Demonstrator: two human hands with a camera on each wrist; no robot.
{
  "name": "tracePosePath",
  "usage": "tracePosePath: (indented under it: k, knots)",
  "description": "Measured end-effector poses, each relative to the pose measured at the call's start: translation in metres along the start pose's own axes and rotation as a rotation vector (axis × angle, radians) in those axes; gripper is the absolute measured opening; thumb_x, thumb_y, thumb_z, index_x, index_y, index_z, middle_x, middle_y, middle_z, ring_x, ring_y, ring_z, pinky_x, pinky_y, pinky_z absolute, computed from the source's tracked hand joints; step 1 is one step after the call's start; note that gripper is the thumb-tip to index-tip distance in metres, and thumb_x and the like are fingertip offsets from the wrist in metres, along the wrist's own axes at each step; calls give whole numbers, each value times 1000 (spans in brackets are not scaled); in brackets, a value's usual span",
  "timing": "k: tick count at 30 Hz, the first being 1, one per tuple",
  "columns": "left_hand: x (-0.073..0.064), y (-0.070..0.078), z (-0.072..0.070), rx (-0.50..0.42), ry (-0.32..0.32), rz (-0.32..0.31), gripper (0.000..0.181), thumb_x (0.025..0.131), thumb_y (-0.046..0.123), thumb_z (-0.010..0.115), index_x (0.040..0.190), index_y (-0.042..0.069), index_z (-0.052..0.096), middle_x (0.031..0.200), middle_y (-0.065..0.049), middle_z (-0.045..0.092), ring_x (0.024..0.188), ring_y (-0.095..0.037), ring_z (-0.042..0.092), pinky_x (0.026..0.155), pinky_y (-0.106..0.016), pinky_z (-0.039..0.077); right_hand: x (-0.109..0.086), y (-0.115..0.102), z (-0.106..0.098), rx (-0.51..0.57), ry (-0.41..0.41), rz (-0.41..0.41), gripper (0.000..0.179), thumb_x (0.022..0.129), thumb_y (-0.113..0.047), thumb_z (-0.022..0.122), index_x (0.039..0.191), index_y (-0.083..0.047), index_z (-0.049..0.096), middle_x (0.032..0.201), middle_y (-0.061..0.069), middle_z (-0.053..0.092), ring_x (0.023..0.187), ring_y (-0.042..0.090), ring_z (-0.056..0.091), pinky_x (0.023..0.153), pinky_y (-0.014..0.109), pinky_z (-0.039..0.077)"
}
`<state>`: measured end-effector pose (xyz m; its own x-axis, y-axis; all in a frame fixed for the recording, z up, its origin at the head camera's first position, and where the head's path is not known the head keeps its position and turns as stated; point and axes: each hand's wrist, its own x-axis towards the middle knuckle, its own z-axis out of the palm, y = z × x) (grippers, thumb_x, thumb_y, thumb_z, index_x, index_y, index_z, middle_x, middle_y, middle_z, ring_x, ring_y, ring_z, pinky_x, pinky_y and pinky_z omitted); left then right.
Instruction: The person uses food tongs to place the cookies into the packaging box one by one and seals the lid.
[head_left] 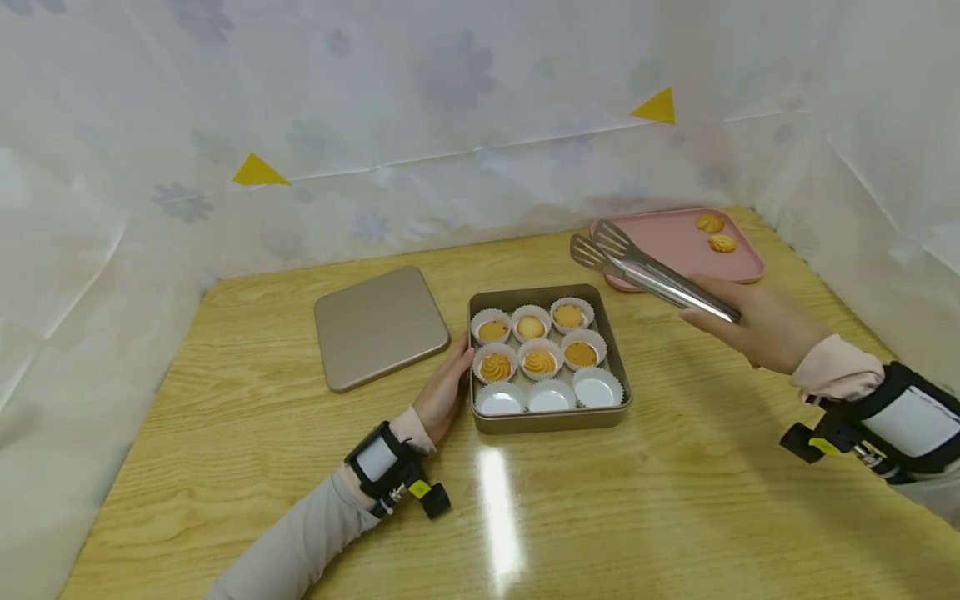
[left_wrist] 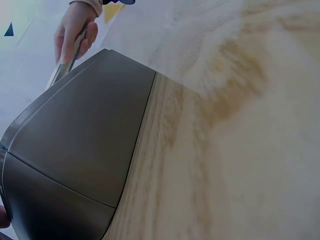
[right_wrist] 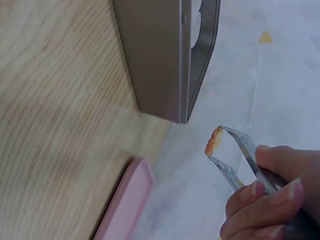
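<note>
Head view: a person's grey left sleeve [head_left: 292,537] is nearest, rising from the bottom edge over a wooden table [head_left: 637,517]. The left hand [head_left: 444,390] lies along the left side of a bronze-coloured tin [head_left: 551,423], fingers extended and touching its wall. Inside the tin stand nine white paper cups [head_left: 551,396] in three rows; cookies [head_left: 495,367] sit in the back and middle rows, while the front cups show bare bottoms. A matching flat lid [head_left: 381,327] lies left of the tin. The right hand [head_left: 772,325] grips metal tongs [head_left: 663,283], held up in front of a pink tray [head_left: 667,237] at back right, which carries two golden cookies [head_left: 722,243].

Left wrist view: the tin's dark outer wall fills the left; the right hand and tongs appear beyond it. A sliver of finger [left_wrist: 4,218] shows at lower left.

Right wrist view: the thumb and curled fingers hold the tongs, whose tips pinch one ridged cookie [right_wrist: 214,141] in the air, apart from the tin and the pink tray.
</note>
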<state>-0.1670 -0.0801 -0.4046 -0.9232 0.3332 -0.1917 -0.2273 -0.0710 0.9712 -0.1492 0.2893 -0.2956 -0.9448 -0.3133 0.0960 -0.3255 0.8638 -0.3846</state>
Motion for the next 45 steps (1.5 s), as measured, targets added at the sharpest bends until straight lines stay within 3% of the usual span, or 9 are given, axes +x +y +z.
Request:
tracePosePath:
  k: [7,15,21,26,32,33,40,45]
  knots:
    - [0,0,-1,4,-2,1,58,107,23,30,156,8,4,164,-7,-3,149,-21,-8,121,-43,-2,-6,-27,4,11,-42,-51,55,99,-29,57,146,-6,41,71,3,55,40,7,41,40,25,38]
    - [0,-1,0,5,-5,0,58,107,23,29,156,8,4,164,-7,-3,149,-21,-7,121,-42,-2,-15,-44,10,-9,-71,-121,56,96,-28,61,143,-3,45,77,-2,56,47,3,35,48,22,33]
    - [0,-1,0,-2,-3,4,58,107,23,29,156,7,4,164,-7,-3,149,-21,-7,121,-41,-2,-22,-55,16,22,-62,-244,53,93,-24,66,140,-5,50,76,-7,57,47,-4,33,50,19,34]
    - [0,-1,0,-3,-1,2,58,107,23,30,156,6,3,164,-8,-3,149,-21,-7,121,-41,-2,-27,-60,18,58,-130,-300,53,94,-26,64,141,-5,50,72,-14,58,48,-7,34,51,19,37]
    - [0,-1,0,-6,-5,6,58,107,24,30,156,6,3,163,-8,-4,149,-21,-8,121,-40,-2,-29,-64,20,79,-250,-317,53,97,-29,60,142,-3,48,59,-19,52,44,-8,36,55,20,41]
    - [0,-1,0,-6,-6,7,58,107,24,29,156,6,3,163,-8,-4,149,-21,-8,121,-40,-2,-29,-64,20,89,-272,-311,53,97,-30,59,142,-4,48,54,-21,43,41,-7,32,53,19,39]
    - [-1,0,1,-10,-7,8,58,107,23,28,156,6,2,163,-8,-3,149,-22,-7,122,-41,-1,-28,-64,22,114,-320,-333,51,97,-28,60,141,-5,49,66,-18,53,42,-8,27,43,17,34]
    - [0,0,1,-7,-8,8,58,107,24,28,156,7,2,163,-8,-4,149,-21,-7,122,-41,-1,-26,-64,25,96,-338,-343,54,97,-31,59,141,-2,49,61,-19,47,42,-9,26,46,17,35]
